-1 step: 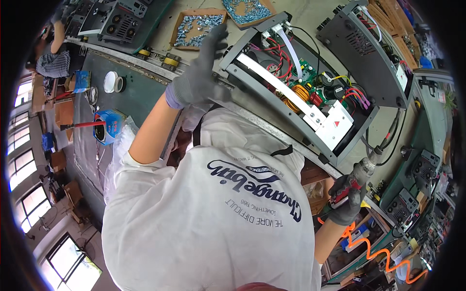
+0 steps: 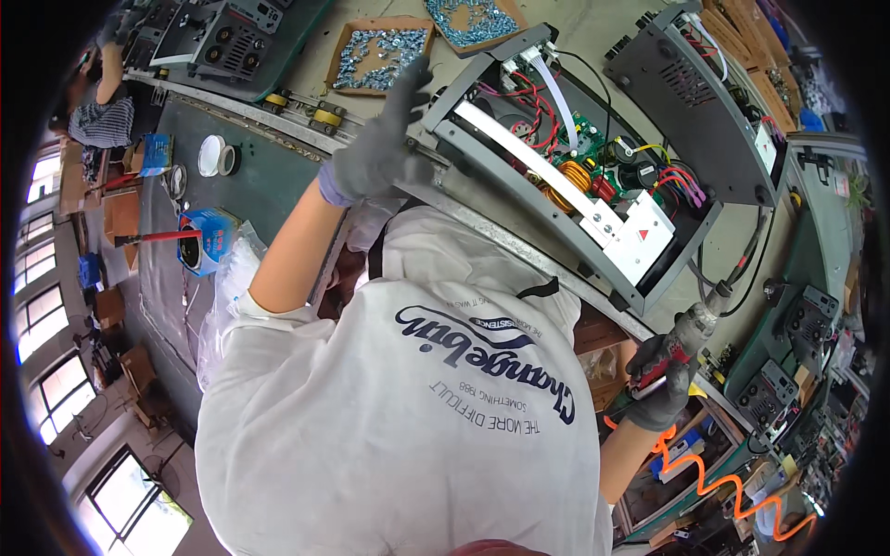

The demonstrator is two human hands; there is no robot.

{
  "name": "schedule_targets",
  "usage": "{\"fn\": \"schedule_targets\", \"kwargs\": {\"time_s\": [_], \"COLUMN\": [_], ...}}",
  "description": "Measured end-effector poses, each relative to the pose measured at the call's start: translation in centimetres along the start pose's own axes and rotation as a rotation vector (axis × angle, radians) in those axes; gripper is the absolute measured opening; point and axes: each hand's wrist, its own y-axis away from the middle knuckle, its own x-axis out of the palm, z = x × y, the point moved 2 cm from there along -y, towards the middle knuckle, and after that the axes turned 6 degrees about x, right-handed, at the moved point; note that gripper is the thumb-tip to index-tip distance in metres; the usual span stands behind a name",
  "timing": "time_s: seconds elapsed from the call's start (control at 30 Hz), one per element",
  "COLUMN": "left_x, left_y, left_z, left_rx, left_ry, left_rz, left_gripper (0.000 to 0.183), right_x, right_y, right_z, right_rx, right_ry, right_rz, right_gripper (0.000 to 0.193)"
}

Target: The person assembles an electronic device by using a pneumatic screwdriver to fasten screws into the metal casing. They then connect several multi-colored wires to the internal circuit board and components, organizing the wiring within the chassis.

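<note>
My left hand, in a dark grey glove, is raised with fingers stretched out beside the near left corner of an open welding-machine-like housing; it holds nothing. Inside that housing are a green circuit board, a copper coil, red wires and a white ribbon cable. A white panel with a red triangle sits at its right end. My right hand, gloved too, is wrapped round a red and silver power screwdriver, just off the housing's right corner, its tip pointing up and away.
A second dark housing stands tilted behind the first. Two cardboard trays of screws lie at the back. An orange coiled hose hangs at lower right. Left are a blue box, a tape roll and another person.
My left hand's fingers have shifted slightly downward and to the right. My right hand stays round the screwdriver, and the housing looks almost unmoved.
</note>
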Motion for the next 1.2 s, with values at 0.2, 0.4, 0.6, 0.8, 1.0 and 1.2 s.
{"fn": "schedule_targets", "kwargs": {"time_s": [0.2, 0.4, 0.6, 0.8, 1.0, 1.2], "left_x": [1.8, 1.5, 3.7, 10.4, 19.7, 25.6], "left_y": [1.8, 1.0, -0.5, -1.7, -4.2, -4.3], "left_z": [3.4, 2.6, 1.0, -0.6, -9.9, -10.2], "left_rx": [-0.216, -0.419, -0.312, -0.395, -0.364, -0.462], "left_ry": [0.125, 0.806, 0.461, 0.689, 0.620, 0.885], "left_rz": [0.206, 0.189, 0.472, 0.547, 0.829, 0.820], "left_gripper": [0.087, 0.061, 0.079, 0.079, 0.090, 0.078], "right_x": [0.7, 1.5, 1.4, 1.9, 0.5, -2.1], "right_y": [1.3, 2.9, 5.0, 5.4, 6.4, 5.8], "right_z": [-0.5, -0.5, -1.5, -1.1, -0.3, -1.9], "right_rx": [0.043, 0.035, 0.170, 0.155, 0.100, 0.110], "right_ry": [-0.262, -0.199, -0.098, 0.044, 0.012, -0.125], "right_rz": [0.128, 0.255, 0.128, 0.171, 0.167, 0.118], "right_gripper": [0.044, 0.053, 0.081, 0.042, 0.057, 0.060]}}
